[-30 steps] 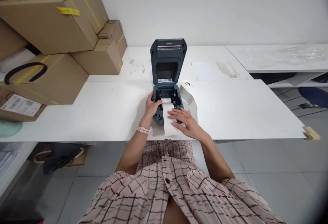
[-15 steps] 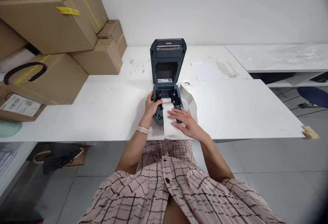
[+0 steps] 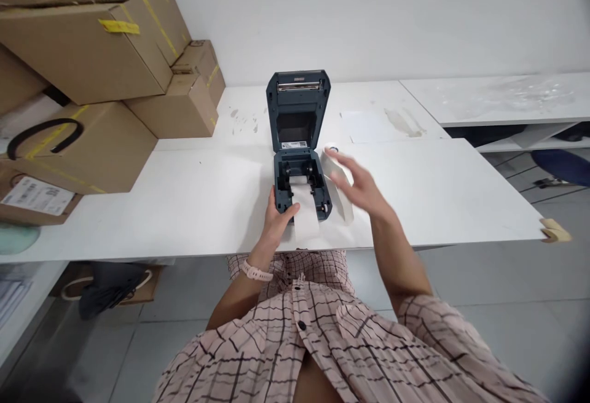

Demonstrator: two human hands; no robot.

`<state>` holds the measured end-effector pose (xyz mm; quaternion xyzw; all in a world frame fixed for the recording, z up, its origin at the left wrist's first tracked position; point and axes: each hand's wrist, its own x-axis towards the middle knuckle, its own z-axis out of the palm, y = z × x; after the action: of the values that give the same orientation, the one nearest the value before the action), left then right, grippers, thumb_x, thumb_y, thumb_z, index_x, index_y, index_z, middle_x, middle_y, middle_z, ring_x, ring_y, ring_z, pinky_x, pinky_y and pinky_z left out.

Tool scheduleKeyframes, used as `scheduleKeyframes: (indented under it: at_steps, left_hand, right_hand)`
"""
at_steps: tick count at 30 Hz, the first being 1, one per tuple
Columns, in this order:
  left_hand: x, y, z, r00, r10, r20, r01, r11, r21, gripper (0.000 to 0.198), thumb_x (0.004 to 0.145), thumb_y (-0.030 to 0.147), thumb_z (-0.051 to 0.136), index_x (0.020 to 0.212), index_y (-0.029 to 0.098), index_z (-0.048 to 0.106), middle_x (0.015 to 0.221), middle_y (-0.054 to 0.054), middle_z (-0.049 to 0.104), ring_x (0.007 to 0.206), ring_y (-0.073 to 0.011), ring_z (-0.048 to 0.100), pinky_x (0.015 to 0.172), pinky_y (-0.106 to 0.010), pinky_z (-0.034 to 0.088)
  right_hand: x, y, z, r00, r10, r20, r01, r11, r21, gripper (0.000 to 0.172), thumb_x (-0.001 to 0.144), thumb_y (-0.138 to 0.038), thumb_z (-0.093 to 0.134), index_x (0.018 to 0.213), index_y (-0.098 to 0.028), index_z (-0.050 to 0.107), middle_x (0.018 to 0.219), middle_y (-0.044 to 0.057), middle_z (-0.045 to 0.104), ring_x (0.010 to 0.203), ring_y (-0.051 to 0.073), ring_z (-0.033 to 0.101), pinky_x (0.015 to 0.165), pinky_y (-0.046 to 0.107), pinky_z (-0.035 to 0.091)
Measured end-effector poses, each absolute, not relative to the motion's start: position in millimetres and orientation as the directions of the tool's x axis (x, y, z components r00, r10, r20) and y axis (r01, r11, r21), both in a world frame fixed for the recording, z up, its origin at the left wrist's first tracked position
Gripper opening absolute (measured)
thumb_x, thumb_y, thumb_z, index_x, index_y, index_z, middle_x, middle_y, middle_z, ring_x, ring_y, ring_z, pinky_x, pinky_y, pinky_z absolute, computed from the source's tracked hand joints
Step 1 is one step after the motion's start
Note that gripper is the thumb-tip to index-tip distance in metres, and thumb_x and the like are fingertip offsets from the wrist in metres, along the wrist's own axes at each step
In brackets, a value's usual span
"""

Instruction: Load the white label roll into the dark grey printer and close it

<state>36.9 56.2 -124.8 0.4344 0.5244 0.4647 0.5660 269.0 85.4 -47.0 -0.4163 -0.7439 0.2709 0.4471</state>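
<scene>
A dark blue label printer (image 3: 298, 145) stands on the white table (image 3: 184, 206) with its lid tipped up. A white strip of label paper (image 3: 306, 217) runs out of its front over the table edge. My left hand (image 3: 279, 219) grips the printer's front left corner, thumb pressed on the paper's edge. My right hand (image 3: 359, 185) hovers in the air to the right of the printer, fingers spread and blurred, holding nothing. Under it lies a white roll of labels (image 3: 338, 172) beside the printer.
Several cardboard boxes (image 3: 92, 83) are stacked at the left end of the table. A second white table (image 3: 498, 99) stands at the back right, a sheet of paper (image 3: 364, 126) behind the printer. A bag (image 3: 106, 280) lies on the floor beneath.
My right hand has lifted off the paper strip and swung up to the right. My left hand has slid from the printer's left side down to its front corner.
</scene>
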Motion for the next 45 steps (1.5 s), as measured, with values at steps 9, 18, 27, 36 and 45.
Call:
scheduleKeyframes:
  at_steps: [9,18,27,36,45]
  left_hand:
    - [32,23,-116,0.110,0.971,-0.212,-0.074,0.221,0.973,0.120,0.076,0.055,0.086,0.169,0.029,0.014,0.170,-0.014,0.038,0.155,-0.0365,0.041,0.121,-0.047,0.045]
    - [16,35,-127,-0.023,0.977,-0.214,-0.190,0.206,0.960,0.088,0.094,0.078,0.040,0.167,0.032,0.024,0.176,-0.006,0.027,0.161,-0.0307,0.030,0.129,-0.048,0.034]
    - [34,49,-114,-0.043,0.983,-0.176,-0.167,0.167,0.972,0.095,0.086,0.065,0.072,0.165,0.033,0.030,0.176,-0.004,0.027,0.162,-0.0338,0.028,0.127,-0.042,0.041]
    - [34,56,-120,-0.012,0.998,-0.060,-0.144,0.057,0.988,0.076,0.086,0.062,0.072,0.149,0.024,0.052,0.154,-0.014,0.057,0.140,-0.0358,0.057,0.110,-0.047,0.054]
    - [36,-4,-137,-0.307,0.941,-0.141,-0.009,0.145,0.989,0.046,0.085,0.065,0.069,0.099,0.021,0.067,0.090,-0.005,0.072,0.075,-0.0159,0.065,0.064,-0.027,0.051]
  right_hand:
    - [239,273,12,-0.071,0.960,0.271,0.165,0.280,-0.946,0.079,0.103,-0.079,0.018,0.162,-0.028,0.032,0.171,0.001,0.036,0.153,0.017,0.038,0.128,0.040,0.031]
    - [232,102,-50,0.010,0.844,0.537,0.371,0.495,-0.785,0.051,0.106,-0.066,0.034,0.140,-0.036,0.057,0.149,0.003,0.060,0.146,0.026,0.050,0.123,0.048,0.040]
    - [219,50,-127,0.127,0.987,0.096,0.092,0.085,-0.992,0.091,0.089,-0.067,0.066,0.164,-0.034,0.027,0.173,0.007,0.032,0.159,0.032,0.034,0.128,0.055,0.036]
    - [215,50,-143,0.144,0.989,0.044,-0.070,0.055,-0.996,0.089,0.085,-0.066,0.071,0.160,-0.034,0.035,0.168,0.007,0.041,0.153,0.033,0.043,0.127,0.055,0.038]
    - [218,52,-149,0.119,0.988,0.095,0.009,0.095,-0.995,0.084,0.089,-0.067,0.066,0.160,-0.036,0.034,0.165,0.006,0.044,0.153,0.032,0.042,0.128,0.056,0.035]
